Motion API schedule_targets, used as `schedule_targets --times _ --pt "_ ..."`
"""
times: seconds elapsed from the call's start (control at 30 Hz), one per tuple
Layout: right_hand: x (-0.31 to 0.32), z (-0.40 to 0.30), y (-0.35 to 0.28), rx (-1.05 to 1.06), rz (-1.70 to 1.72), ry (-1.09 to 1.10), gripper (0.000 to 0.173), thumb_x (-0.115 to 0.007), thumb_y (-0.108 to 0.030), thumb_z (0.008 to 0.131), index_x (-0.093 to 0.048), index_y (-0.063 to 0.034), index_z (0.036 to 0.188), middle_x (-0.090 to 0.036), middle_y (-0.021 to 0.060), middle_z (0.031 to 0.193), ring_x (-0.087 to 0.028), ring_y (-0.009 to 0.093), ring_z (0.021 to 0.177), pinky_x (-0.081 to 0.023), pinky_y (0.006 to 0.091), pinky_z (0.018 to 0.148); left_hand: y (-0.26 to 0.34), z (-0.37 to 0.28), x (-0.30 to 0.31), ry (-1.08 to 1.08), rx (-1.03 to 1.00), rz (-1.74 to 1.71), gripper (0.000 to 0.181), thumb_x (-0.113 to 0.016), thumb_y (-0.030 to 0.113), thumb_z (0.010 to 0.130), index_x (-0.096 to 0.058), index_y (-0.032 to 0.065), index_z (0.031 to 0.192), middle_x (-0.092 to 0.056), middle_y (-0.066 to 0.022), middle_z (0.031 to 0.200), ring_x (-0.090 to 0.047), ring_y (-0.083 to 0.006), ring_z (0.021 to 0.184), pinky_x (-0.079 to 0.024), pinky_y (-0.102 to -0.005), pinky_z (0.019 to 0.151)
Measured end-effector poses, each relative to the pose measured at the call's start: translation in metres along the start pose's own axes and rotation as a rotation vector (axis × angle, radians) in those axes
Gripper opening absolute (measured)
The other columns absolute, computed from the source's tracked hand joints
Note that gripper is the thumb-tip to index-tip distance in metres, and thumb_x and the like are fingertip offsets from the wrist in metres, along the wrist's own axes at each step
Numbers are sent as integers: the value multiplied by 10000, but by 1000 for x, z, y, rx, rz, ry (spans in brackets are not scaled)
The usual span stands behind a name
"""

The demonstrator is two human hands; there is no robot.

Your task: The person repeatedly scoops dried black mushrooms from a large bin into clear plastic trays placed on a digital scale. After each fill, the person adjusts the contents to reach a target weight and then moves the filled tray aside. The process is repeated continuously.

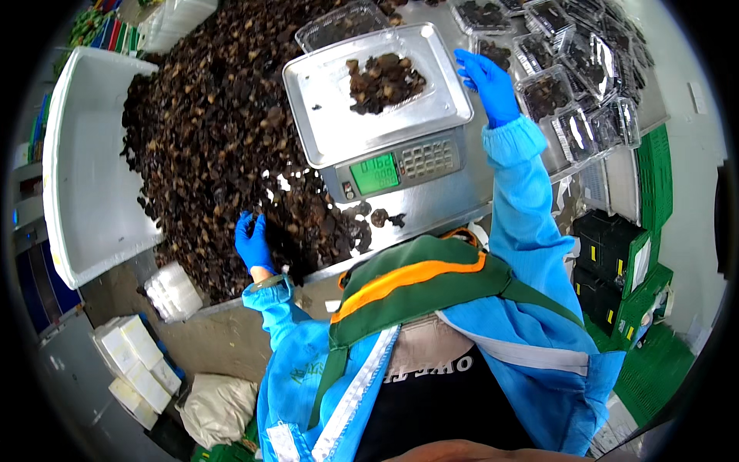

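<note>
My left hand [253, 239], in a blue glove, rests at the near part of a large heap of dark brown wood ear-like fungus [219, 144]; its fingers are slightly bent, and whether they pinch a piece is hidden. Beside the right rim of the scale's metal pan [323, 133] is my gloved right hand [488, 81], with nothing visible in it. On the pan lies a clear plastic tray holding dark fungus pieces [387, 84]. The digital scale [398, 167] has a lit green display.
Filled clear plastic boxes [545, 92] are piled at the right. A white foam box [98, 167] lies tipped at the left of the heap. Stacked empty clear trays [173, 291] stand near the table's left front corner. Green crates [655, 179] are stacked beyond the right side.
</note>
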State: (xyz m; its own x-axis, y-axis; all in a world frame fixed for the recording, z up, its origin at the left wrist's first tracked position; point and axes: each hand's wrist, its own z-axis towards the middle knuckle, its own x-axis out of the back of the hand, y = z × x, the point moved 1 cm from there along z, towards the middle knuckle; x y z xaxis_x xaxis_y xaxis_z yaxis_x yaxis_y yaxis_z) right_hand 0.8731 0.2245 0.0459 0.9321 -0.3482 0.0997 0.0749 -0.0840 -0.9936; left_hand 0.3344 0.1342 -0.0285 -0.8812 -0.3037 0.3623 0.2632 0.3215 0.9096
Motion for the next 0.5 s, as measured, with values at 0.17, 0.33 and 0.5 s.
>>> schedule_targets --times 0.17,0.33,0.5 --pt "-29 2 -3 48 -74 -101 326 -585 -292 910 -635 -100 1168 -650 66 1052 -602 134 905 -479 270 775 44 -26 8 133 18 15 281 -703 90 820 -628 -17 1068 -644 -54 972 -569 -109 842 -488 -255 753" --pt "-41 11 15 70 -217 -54 334 -624 -295 880 -646 -96 1147 -665 87 1011 -615 146 891 -484 277 784 122 -28 -49 8 -17 -138 285 -711 117 813 -645 -2 1064 -650 -45 936 -583 -116 819 -481 -256 760" --pt "-44 24 53 33 -412 -86 337 -653 -232 836 -644 -70 1132 -672 123 974 -628 187 852 -493 305 774 177 -3 -160 -353 -146 -138 323 -735 175 784 -655 19 1055 -665 -49 900 -586 -111 797 -478 -250 734"
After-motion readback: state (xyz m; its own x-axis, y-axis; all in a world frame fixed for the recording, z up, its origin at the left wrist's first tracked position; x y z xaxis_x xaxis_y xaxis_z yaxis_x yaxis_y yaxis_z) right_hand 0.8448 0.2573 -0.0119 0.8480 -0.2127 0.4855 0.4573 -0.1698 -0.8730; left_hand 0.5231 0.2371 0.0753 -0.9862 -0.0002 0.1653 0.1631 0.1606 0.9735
